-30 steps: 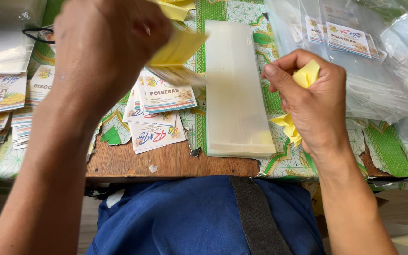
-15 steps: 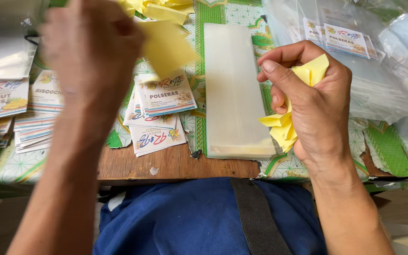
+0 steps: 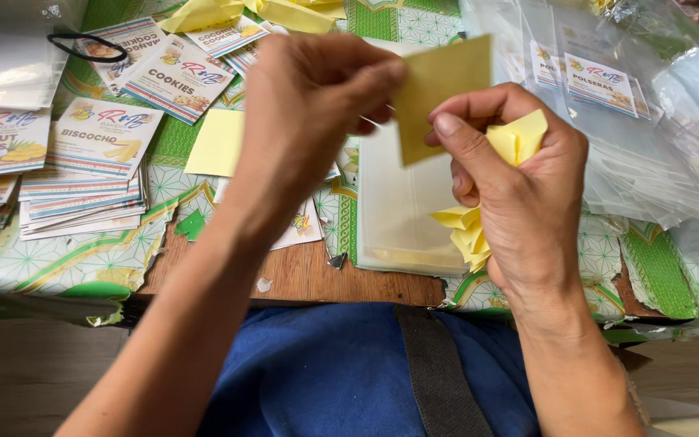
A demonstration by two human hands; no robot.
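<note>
Yellow paper square point(image 3: 440, 91): now pinched between my left hand point(image 3: 309, 121) and right hand point(image 3: 519, 202) above the clear bags point(image 3: 402, 210), brought together since a moment ago; right palm also clutches crumpled yellow backings point(image 3: 479, 218).

Label stacks point(image 3: 82, 202) left, plastic bags point(image 3: 649, 162) right
</note>
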